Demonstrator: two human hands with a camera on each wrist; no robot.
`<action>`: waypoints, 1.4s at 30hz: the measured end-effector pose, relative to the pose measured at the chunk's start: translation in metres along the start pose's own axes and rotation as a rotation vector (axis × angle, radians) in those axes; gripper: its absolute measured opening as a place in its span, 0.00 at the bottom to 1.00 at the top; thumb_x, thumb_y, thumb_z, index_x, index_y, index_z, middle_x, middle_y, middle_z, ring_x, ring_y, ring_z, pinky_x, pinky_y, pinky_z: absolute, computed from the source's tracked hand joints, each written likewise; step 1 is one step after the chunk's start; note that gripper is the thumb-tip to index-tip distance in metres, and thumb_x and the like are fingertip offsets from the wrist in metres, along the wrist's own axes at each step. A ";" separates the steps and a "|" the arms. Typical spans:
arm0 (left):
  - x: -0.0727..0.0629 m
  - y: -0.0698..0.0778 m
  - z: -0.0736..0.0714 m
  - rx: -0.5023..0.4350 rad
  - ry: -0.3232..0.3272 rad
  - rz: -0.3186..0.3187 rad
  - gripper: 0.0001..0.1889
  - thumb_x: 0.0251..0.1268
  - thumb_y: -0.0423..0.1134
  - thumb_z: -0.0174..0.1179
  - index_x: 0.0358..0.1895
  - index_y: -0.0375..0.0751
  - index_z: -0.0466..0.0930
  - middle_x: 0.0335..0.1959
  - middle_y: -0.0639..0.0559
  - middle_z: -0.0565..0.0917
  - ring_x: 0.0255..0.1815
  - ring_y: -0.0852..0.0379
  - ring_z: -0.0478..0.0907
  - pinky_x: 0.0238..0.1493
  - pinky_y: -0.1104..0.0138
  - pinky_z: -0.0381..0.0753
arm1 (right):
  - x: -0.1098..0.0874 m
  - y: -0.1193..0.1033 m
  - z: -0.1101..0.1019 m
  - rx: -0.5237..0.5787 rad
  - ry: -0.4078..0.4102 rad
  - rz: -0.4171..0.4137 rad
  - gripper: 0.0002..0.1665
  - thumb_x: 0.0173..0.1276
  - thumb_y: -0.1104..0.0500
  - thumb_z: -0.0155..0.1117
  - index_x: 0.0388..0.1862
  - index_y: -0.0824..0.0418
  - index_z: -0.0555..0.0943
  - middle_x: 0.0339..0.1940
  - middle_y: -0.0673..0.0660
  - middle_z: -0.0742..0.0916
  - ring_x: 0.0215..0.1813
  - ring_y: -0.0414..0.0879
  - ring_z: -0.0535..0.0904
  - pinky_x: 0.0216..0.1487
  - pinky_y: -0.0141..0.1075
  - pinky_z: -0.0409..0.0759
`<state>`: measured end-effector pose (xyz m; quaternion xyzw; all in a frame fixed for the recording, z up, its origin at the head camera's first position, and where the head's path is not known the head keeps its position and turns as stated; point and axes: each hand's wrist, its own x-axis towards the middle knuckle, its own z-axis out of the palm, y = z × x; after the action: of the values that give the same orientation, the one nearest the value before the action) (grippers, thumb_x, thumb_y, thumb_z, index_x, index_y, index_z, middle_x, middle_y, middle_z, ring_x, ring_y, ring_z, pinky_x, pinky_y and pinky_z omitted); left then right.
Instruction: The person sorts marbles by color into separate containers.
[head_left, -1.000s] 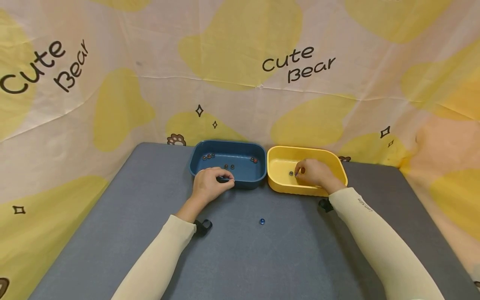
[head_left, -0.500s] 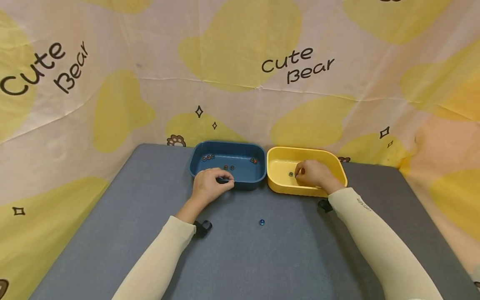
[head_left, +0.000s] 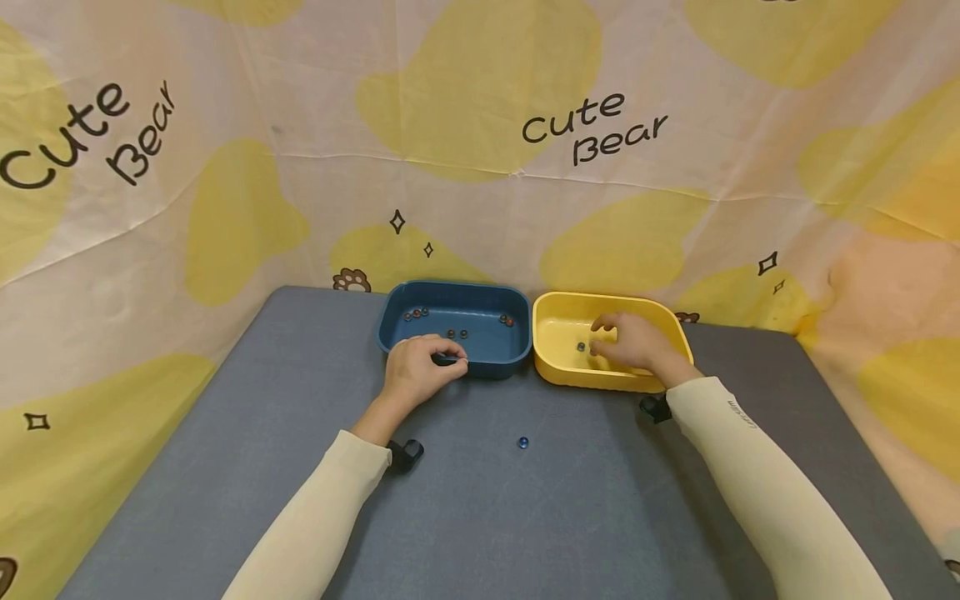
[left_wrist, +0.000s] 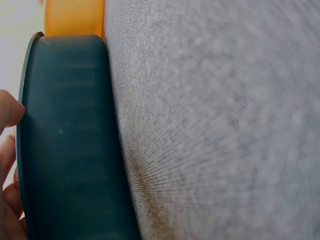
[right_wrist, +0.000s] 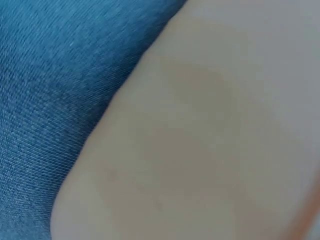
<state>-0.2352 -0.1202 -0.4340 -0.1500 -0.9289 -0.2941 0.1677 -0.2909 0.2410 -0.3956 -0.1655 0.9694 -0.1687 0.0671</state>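
Note:
My left hand (head_left: 422, 367) is at the front rim of a dark blue plastic bin (head_left: 517, 350), pinching the rim between thumb and forefinger. In the left wrist view its thumb (left_wrist: 11, 111) overlaps the rim, and the curled fingers lie behind it. Several small marbles (head_left: 452, 333) rest in the blue bin. My right hand (head_left: 637, 342) is over the yellow bin (head_left: 592, 377), thumb and forefinger spread apart. Beside its fingertips a dark marble (head_left: 581, 347) lies on the yellow floor. The right wrist view shows mainly blurred pale surface, hiding that hand's fingers.
One blue marble (head_left: 523, 442) lies on the grey table (head_left: 480, 517) between the forearms. Both bins stand side by side near the back edge, before a patterned cloth (head_left: 465, 100). Black straps with cameras (head_left: 406, 456) are on the wrists.
My right thumb and forefinger, earlier pinched together around a small dark thing in the yellow bin, have spread apart. The left hand has stayed at the blue rim.

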 end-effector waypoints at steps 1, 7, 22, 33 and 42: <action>0.000 0.000 0.000 0.001 0.002 0.002 0.03 0.52 0.50 0.66 0.30 0.65 0.87 0.31 0.66 0.85 0.27 0.64 0.78 0.31 0.69 0.73 | -0.001 0.000 -0.001 0.003 0.009 -0.006 0.25 0.64 0.47 0.61 0.54 0.60 0.80 0.54 0.67 0.83 0.53 0.62 0.79 0.52 0.55 0.76; 0.002 0.001 0.000 0.000 0.003 0.002 0.03 0.52 0.50 0.65 0.30 0.65 0.87 0.31 0.66 0.85 0.25 0.64 0.77 0.31 0.68 0.73 | -0.010 -0.006 -0.007 -0.020 0.034 -0.022 0.24 0.64 0.46 0.61 0.54 0.59 0.80 0.54 0.65 0.82 0.53 0.60 0.79 0.53 0.55 0.75; 0.004 0.001 -0.001 0.014 0.001 0.003 0.03 0.53 0.51 0.65 0.30 0.65 0.87 0.31 0.66 0.85 0.28 0.63 0.78 0.31 0.68 0.74 | -0.036 -0.038 -0.023 -0.058 0.104 -0.107 0.24 0.63 0.45 0.63 0.54 0.56 0.81 0.55 0.61 0.82 0.54 0.57 0.79 0.53 0.52 0.76; 0.002 0.001 -0.002 0.030 -0.026 -0.019 0.03 0.54 0.51 0.65 0.31 0.65 0.87 0.33 0.65 0.86 0.28 0.62 0.78 0.31 0.67 0.74 | -0.054 -0.064 -0.021 -0.099 0.149 -0.151 0.24 0.60 0.45 0.65 0.53 0.54 0.82 0.48 0.56 0.84 0.43 0.51 0.80 0.44 0.47 0.78; 0.001 0.003 -0.001 0.029 -0.035 -0.028 0.03 0.54 0.52 0.65 0.31 0.65 0.87 0.33 0.65 0.86 0.28 0.62 0.78 0.32 0.67 0.74 | -0.068 -0.078 -0.013 -0.077 0.167 -0.197 0.22 0.59 0.46 0.66 0.52 0.50 0.82 0.47 0.52 0.84 0.42 0.48 0.80 0.42 0.43 0.78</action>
<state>-0.2345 -0.1179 -0.4318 -0.1395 -0.9380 -0.2802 0.1491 -0.2066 0.1990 -0.3516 -0.2476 0.9564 -0.1501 -0.0370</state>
